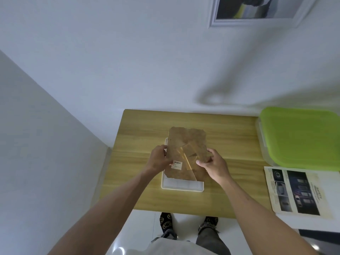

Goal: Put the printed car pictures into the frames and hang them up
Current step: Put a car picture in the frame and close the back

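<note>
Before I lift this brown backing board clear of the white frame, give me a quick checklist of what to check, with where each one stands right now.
1. Both hands on the backing board: ok. The left hand grips its left edge, the right hand its right edge.
2. Board free of the white frame: cannot tell. Its far end looks raised, but the near edge is hard to read.
3. Frame lying flat on the table: ok.
4. Car print within reach: ok, it lies to the right of the table.
5. Fold-out stand on the board tucked flat: not ok, one flap looks lifted.
6. Glass still in the frame: cannot tell.
</note>
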### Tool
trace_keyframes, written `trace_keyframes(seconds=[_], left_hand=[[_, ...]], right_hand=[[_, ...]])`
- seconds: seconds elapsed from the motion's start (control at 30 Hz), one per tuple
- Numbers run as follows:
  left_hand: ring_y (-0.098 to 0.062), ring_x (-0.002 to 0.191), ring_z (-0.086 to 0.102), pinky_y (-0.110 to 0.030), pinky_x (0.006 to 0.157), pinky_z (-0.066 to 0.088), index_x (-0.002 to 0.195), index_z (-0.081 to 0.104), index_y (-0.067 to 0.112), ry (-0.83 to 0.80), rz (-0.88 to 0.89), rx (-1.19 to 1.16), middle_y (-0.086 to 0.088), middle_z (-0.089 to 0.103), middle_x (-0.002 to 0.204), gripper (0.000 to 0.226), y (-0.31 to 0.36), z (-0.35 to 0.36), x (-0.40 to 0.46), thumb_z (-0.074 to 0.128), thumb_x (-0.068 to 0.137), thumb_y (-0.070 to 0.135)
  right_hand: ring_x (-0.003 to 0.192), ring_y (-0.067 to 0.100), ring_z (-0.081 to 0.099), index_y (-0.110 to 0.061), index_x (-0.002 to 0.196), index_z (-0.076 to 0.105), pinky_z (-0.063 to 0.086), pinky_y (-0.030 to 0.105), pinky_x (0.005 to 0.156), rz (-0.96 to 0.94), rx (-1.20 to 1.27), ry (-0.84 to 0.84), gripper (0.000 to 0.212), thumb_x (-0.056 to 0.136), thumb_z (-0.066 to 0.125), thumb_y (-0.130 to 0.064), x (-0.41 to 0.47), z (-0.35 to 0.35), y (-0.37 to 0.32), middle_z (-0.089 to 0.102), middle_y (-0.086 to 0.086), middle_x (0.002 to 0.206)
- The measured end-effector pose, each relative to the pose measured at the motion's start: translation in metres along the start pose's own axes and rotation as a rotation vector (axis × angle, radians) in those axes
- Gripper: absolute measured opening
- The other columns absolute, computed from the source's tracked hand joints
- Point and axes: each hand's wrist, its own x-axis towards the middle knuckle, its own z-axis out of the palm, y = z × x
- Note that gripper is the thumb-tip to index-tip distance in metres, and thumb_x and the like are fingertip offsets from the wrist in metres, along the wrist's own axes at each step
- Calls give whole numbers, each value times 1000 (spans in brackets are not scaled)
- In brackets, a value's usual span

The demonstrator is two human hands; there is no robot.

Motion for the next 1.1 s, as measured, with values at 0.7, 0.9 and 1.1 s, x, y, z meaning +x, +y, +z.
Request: trace_keyframes(seconds=[0.7,0.9,1.1], left_hand=[[-28,87,59,-33,69,47,97,66,6,-57,-9,173,-7,56,99,31,-24,13,-8,77,70,16],[-24,86,61,-42,73,54,100,64,10,-12,17,182,-2,55,97,32,-26,17,-12,77,73,20],[-24,85,58,-31,67,45,96,68,6,-33,-5,154,-4,53,97,28,-28,15,-9,78,71,13]], right_hand=[[103,16,62,-23,133,57,51,36,92,-55,-297,28,67,73,82,-39,-5,22,17,67,-2,112],[111,19,56,-20,137,53,46,34,93,-33,-309,55,68,76,82,-34,-2,25,18,62,1,116],[109,20,57,-17,133,56,47,34,92,-26,-337,52,68,74,84,-33,-1,27,18,62,2,113]])
